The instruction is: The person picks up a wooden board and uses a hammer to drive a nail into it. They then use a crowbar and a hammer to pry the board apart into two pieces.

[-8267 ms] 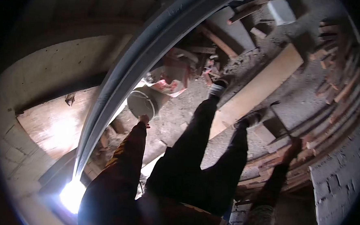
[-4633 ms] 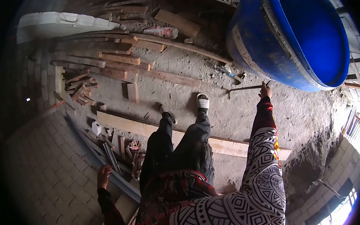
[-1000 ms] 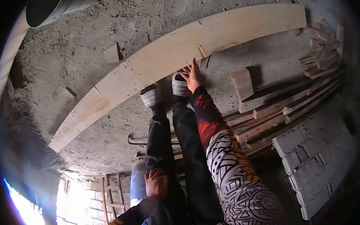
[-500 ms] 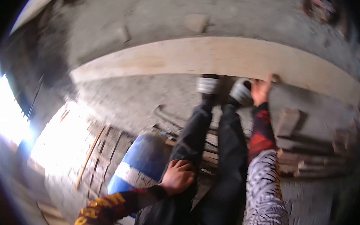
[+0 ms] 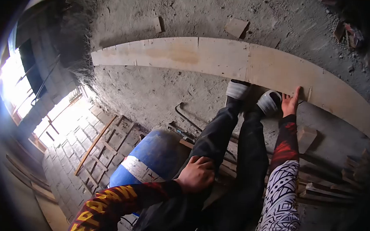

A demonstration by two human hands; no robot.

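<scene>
A long, pale wooden board (image 5: 221, 56) lies across the floor in front of my feet, a thin seam line running across it. At its near edge is my right hand (image 5: 290, 105), thumb over the top face and the other fingers partly hidden at the edge beside my right shoe. My left hand (image 5: 197, 174) rests on my left knee with its fingers bent over the dark trouser leg (image 5: 213, 133) and no object in it. Both slippers (image 5: 238, 90) with grey-white straps sit close to the board's near edge.
A blue drum with a white band (image 5: 149, 155) lies left of my legs. Beyond it is a slatted wooden frame (image 5: 103, 153) on paving. A bent metal bar (image 5: 185, 116) lies on the floor. Wood offcuts (image 5: 327, 190) and a wooden block (image 5: 306, 138) are at the right.
The view has shifted, so the board, legs and hands appear farther right, and the picture is sharper. My right hand stays at the board's edge; my left hand stays on the knee.
</scene>
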